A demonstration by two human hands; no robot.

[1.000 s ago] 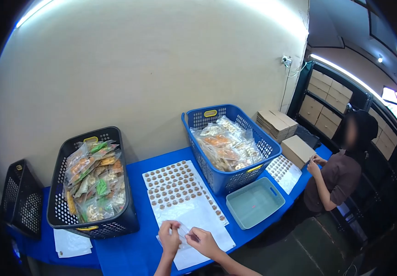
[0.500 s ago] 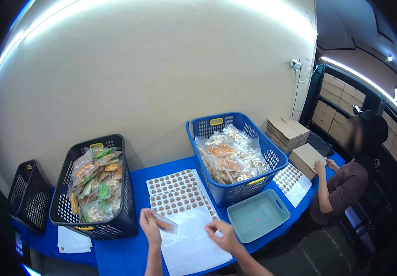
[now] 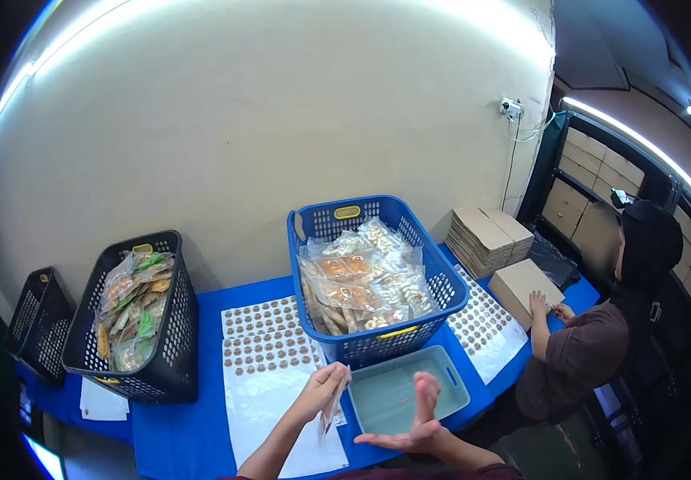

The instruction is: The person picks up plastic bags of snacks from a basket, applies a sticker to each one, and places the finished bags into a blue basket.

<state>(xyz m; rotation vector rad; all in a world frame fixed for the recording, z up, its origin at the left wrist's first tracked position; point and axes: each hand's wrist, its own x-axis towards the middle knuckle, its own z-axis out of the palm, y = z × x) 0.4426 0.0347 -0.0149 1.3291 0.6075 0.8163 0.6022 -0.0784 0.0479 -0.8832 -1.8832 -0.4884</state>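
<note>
My left hand [image 3: 319, 391] grips a small clear snack packet [image 3: 333, 407] by its top edge, so it hangs over the white sticker sheet [image 3: 261, 376] next to the teal tray [image 3: 407, 390]. My right hand [image 3: 412, 418] is open, palm up with fingers spread, just in front of the teal tray and holding nothing. The sticker sheet lies on the blue table [image 3: 177, 428] with rows of round brown stickers [image 3: 261, 336] on its far half.
A blue basket [image 3: 377, 276] full of snack packets stands behind the tray. A black basket [image 3: 137, 320] of packets is at the left, an empty black basket [image 3: 33, 320] beyond it. At the right another person [image 3: 593, 336] handles a cardboard box [image 3: 521, 284] beside stacked flat boxes [image 3: 485, 232].
My left hand carried the packet from the left of the sheet rightward toward the teal tray. My right hand lifted off the sheet and opened palm up. The view shifted right.
</note>
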